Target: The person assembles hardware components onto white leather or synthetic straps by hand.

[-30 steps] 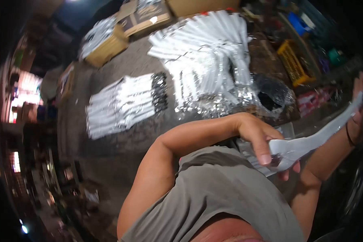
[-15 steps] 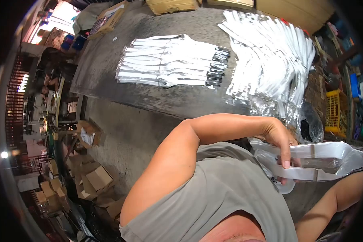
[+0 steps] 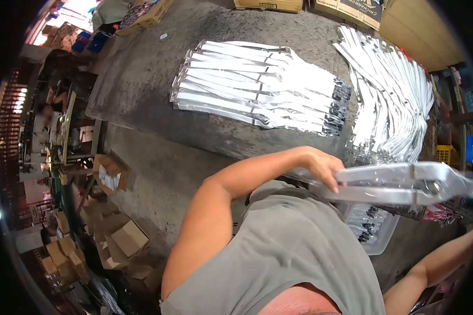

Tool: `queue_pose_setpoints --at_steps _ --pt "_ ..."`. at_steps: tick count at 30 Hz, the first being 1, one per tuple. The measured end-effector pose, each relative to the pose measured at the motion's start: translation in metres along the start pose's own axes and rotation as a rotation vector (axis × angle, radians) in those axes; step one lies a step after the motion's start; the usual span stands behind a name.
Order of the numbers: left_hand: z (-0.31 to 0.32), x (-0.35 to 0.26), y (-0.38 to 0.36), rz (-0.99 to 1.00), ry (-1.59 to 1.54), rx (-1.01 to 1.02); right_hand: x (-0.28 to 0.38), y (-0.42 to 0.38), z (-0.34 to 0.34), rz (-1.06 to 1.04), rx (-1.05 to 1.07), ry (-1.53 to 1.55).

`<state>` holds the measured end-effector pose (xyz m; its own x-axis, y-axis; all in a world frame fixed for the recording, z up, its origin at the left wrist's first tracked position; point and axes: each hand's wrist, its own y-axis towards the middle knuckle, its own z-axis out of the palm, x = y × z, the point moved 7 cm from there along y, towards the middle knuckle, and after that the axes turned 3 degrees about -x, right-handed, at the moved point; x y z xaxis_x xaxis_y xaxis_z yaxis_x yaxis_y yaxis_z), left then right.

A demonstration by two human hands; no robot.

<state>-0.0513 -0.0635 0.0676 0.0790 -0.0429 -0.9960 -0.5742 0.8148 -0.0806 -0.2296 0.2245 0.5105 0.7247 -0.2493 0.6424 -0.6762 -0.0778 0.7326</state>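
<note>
My left hand (image 3: 323, 169) reaches across my body, its fingers closed on one end of a looped white strap (image 3: 381, 194) in clear plastic. The strap stretches toward the right edge, slightly blurred, with a dark band across it. My right forearm (image 3: 441, 260) leaves the view at the right edge, so that hand is hidden. Below the strap stands a translucent plastic bin (image 3: 388, 239) holding bagged pieces with black fittings. On the table beyond lies a neat row of bagged white straps (image 3: 220, 97) with black ends. Right of it spreads a looser pile of white straps (image 3: 394, 94).
The dark worktable (image 3: 136, 79) fills the middle. Cardboard boxes (image 3: 349, 11) line its far edge. On the floor at left are an open carton (image 3: 110, 176) and several more boxes (image 3: 129, 237). A yellow crate (image 3: 443, 154) sits by shelving at right. Another person (image 3: 58, 102) is at far left.
My left hand has moved left and up with the strap, and the strap's loop looks narrower. The bin's contents have come into view. The camera view has shifted, too.
</note>
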Motion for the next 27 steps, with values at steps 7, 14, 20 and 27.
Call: queue_pose_setpoints --at_steps 7,14,20,27 --pt "-0.120 0.033 -0.235 -0.512 0.348 -0.170 -0.180 -0.172 0.120 0.932 0.018 0.390" --pt "-0.241 0.061 -0.410 -1.248 0.657 -0.291 -0.235 -0.387 0.304 1.343 0.113 0.451" --pt "-0.292 0.107 -0.432 -1.475 0.805 -0.446 -0.290 -0.443 0.355 1.412 0.107 0.242" --pt "-0.239 0.072 -0.318 -0.553 1.226 -1.049 -0.305 -0.444 0.358 1.421 0.180 0.151"
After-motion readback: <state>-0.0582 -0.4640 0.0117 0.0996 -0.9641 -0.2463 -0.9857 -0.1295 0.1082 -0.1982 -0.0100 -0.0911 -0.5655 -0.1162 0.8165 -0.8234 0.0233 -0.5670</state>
